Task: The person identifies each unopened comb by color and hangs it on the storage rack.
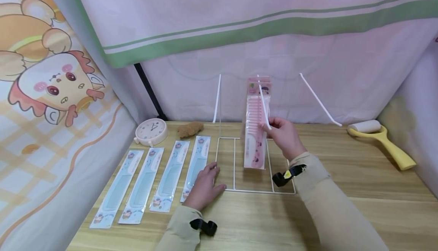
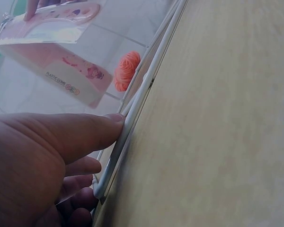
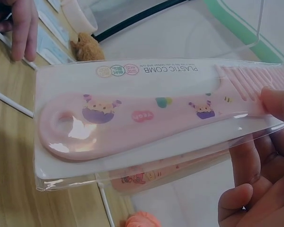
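Right hand (image 1: 283, 134) pinches the front pink comb pack (image 1: 254, 129), thumb on its face and fingers curled behind, at the tip of the centre hook (image 1: 264, 106) of the white wire rack (image 1: 253, 191). The pack hangs upright, lower end just above the rack's base frame; more pink packs hang behind it on the same hook. The side hooks at (image 1: 216, 99) and (image 1: 319, 99) are bare, with open room either side of the centre.

Left hand (image 1: 204, 185) lies flat on the table (image 1: 342, 213), fingers straight, thumb pressed to the rack's front-left wire edge (image 2: 132, 123).

Four blue comb packs (image 1: 155, 178) lie in a row left of the rack, the nearest partly under the left hand. A clock (image 1: 151, 131) and a brown plush (image 1: 189, 128) sit at the back-left edge, a yellow lint roller (image 1: 383, 139) well apart on the right.
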A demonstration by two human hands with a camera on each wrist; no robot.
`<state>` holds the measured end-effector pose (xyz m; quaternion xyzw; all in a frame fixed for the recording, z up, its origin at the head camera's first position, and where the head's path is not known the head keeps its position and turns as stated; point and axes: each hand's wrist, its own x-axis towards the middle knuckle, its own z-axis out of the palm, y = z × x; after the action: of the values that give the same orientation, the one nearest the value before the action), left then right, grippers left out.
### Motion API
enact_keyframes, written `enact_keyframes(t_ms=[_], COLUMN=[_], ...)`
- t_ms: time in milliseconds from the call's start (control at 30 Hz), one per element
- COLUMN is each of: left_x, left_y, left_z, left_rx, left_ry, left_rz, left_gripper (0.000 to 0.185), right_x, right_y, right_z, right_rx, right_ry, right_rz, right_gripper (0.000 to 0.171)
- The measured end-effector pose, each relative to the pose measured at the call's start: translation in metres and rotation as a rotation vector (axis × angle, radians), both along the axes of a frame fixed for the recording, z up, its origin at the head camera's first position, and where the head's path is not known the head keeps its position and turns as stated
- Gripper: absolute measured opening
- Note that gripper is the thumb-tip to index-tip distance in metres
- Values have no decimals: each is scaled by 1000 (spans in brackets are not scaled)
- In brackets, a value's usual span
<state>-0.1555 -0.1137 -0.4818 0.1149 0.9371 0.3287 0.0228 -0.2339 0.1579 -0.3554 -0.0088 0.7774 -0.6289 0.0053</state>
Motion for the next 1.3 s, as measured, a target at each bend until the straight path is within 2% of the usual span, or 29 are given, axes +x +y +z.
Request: enact_keyframes(t_ms=[433,833,1300], left_x=[0,1,-1], left_y=[1,0,1], left_z=[0,0,1], left_rx=[4,3,-12], left_ry=[-3,1,-40], left_rz=[4,-3,13], left_gripper=[63,63,63], right_x=[-16,-26,-37], right_y=[-1,0,-1], right_z=[2,4,5], right_rx=[-16,50,63], right_ry=[-28,-23,-28], right_rz=[-29,-67,-92], right_gripper=[34,33,34])
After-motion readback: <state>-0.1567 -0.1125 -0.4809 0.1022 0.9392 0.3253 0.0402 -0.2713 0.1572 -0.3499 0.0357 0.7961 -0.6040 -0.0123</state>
